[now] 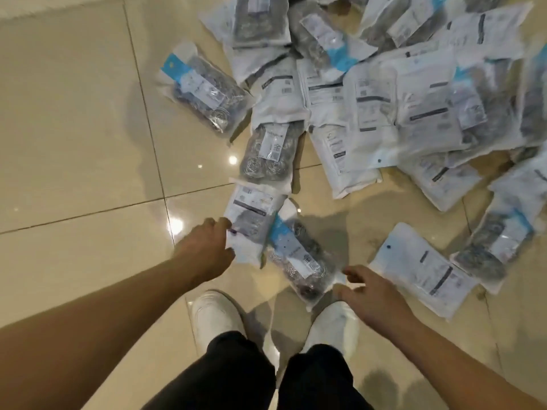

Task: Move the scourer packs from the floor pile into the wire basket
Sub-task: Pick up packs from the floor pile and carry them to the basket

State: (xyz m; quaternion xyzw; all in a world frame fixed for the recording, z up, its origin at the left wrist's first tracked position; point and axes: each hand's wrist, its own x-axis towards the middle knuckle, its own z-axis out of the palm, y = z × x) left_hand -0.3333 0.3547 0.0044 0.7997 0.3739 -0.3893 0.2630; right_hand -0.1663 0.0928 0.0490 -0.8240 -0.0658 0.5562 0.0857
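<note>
Two hands down at the near edge of the floor pile (384, 93): left hand (207, 250) pinching a white-backed plastic scourer pack (251, 214), right hand (367, 291) spread, empty, just beside a blue-labelled clear pack (296, 255). Pick-up step; next, probably lifting both. Wire basket out of view.

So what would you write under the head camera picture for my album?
Left hand grips a white scourer pack while right hand reaches for the blue-labelled pack on the tiled floor.
</note>
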